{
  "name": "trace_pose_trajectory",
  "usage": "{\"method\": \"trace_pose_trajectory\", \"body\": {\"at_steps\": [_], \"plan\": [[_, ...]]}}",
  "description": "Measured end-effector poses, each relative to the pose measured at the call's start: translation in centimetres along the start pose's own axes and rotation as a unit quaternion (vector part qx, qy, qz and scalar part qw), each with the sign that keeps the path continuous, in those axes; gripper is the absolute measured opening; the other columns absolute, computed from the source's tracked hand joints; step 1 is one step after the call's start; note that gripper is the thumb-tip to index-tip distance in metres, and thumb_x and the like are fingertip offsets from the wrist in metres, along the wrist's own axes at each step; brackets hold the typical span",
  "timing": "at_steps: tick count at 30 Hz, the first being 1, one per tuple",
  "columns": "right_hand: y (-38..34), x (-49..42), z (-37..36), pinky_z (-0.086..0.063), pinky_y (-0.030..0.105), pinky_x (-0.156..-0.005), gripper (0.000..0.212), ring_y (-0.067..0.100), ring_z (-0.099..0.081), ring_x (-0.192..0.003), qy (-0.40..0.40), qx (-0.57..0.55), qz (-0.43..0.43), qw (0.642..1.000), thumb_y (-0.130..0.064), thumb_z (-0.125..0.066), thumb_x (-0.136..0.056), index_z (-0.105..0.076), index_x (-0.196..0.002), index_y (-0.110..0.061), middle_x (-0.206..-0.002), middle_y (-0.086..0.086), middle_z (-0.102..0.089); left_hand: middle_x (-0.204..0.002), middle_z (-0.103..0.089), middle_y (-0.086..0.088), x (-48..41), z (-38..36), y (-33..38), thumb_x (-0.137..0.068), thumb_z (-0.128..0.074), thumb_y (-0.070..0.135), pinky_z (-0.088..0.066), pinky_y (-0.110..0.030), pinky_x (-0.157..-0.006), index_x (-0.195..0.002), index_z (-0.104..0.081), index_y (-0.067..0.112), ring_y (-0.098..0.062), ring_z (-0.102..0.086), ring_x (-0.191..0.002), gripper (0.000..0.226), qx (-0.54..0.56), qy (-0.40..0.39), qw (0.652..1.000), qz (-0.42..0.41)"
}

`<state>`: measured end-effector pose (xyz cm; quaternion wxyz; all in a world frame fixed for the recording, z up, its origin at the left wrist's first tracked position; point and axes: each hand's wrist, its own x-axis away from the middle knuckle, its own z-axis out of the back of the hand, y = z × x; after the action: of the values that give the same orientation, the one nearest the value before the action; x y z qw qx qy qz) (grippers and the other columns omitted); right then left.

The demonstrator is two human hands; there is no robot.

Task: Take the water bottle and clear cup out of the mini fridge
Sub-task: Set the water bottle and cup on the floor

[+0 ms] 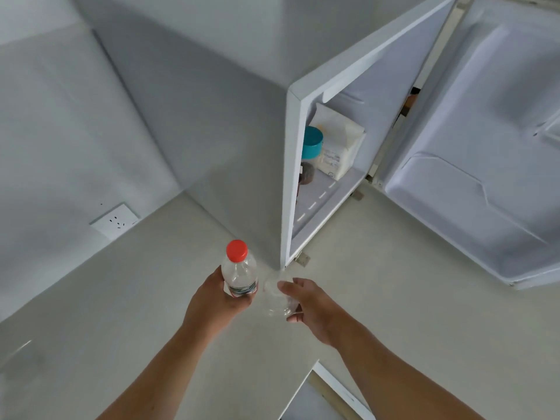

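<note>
Water bottle point(239, 275): head view; clear plastic, outside the mini fridge, held above the pale floor point(136, 298) just in front of the fridge's near corner.
Bottle axis: the long axis runs almost straight up the picture, with the red cap point(237, 250) at the far end pointing away from the person; the base is hidden in the palm.
Left hand point(212, 301): fingers wrapped round the bottle's lower half, over the label band.
Clear cup point(277, 297): also out of the fridge, just right of the bottle and very close to it; the outline is faint, so I cannot tell which way its mouth faces.
Right hand point(312, 307): thumb on top and fingers curled beneath, gripping the cup from the right.
Mini fridge point(291, 165): white, standing on the floor, its door point(485, 147) swung wide open to the right.
Inside the fridge: a teal-lidded jar point(312, 143), a white pouch point(339, 147) behind it, and a dark round item point(306, 173) low at the front edge.
Wall socket point(115, 221): white, low on the left wall.
</note>
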<state>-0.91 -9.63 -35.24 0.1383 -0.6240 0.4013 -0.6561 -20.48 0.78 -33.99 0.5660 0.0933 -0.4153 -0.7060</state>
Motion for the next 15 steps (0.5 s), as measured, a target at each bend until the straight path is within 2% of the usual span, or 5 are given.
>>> {"method": "trace_pose_trajectory", "body": {"at_steps": [3, 5, 8, 10, 15], "plan": [[0.6, -0.6, -0.9, -0.060, 0.037, -0.086, 0.103, 0.027, -0.069, -0.102, 0.016, 0.015, -0.010, 1.000, -0.060, -0.082, -0.056, -0.048, -0.142, -0.014, -0.123, 0.011, -0.065, -0.090, -0.072, 0.025, -0.8, 0.3, -1.0, -0.066, -0.075, 0.065, -0.050, -0.025, -0.066, -0.101, -0.058, 0.051, -0.001, -0.069, -0.082, 0.042, 0.005, 0.001, 1.000, 0.001], [1.0, -1.3, -1.6, -0.057, 0.042, -0.098, 0.107, 0.026, -0.070, -0.104, 0.038, 0.036, -0.018, 0.998, -0.065, -0.081, -0.054, -0.043, -0.144, -0.023, -0.123, 0.007, -0.064, -0.088, -0.070, 0.028, -1.7, 0.5, -1.8, -0.067, -0.077, 0.063, -0.049, -0.025, -0.064, -0.097, -0.057, 0.054, 0.001, -0.069, -0.081, 0.037, 0.005, -0.011, 1.000, -0.001], [1.0, -1.5, -1.4, -0.052, 0.043, -0.103, 0.111, 0.022, -0.066, -0.106, 0.058, 0.063, -0.012, 0.996, -0.070, -0.079, -0.052, -0.040, -0.148, -0.029, -0.124, 0.003, -0.064, -0.092, -0.072, 0.023, -2.2, 0.4, -1.8, -0.068, -0.077, 0.062, -0.053, -0.028, -0.067, -0.105, -0.058, 0.050, -0.003, -0.071, -0.082, 0.043, 0.002, -0.023, 1.000, -0.004], [0.7, -1.5, -1.3, -0.051, 0.041, -0.102, 0.112, 0.020, -0.065, -0.106, 0.063, 0.067, -0.008, 0.996, -0.071, -0.078, -0.051, -0.039, -0.147, -0.029, -0.124, 0.001, -0.063, -0.095, -0.073, 0.023, -2.5, 0.3, -1.6, -0.065, -0.074, 0.063, -0.054, -0.029, -0.070, -0.110, -0.057, 0.049, -0.004, -0.071, -0.084, 0.049, 0.002, -0.028, 1.000, -0.007], [0.9, -1.7, -1.8, -0.055, 0.030, -0.086, 0.111, 0.021, -0.068, -0.099, 0.072, 0.047, -0.001, 0.996, -0.068, -0.079, -0.050, -0.045, -0.145, -0.021, -0.123, 0.002, -0.063, -0.100, -0.073, 0.020, -3.4, 0.2, -1.7, -0.076, -0.081, 0.052, -0.057, -0.033, -0.078, -0.118, -0.059, 0.044, -0.008, -0.070, -0.090, 0.048, -0.007, -0.040, 0.999, -0.016]]}}
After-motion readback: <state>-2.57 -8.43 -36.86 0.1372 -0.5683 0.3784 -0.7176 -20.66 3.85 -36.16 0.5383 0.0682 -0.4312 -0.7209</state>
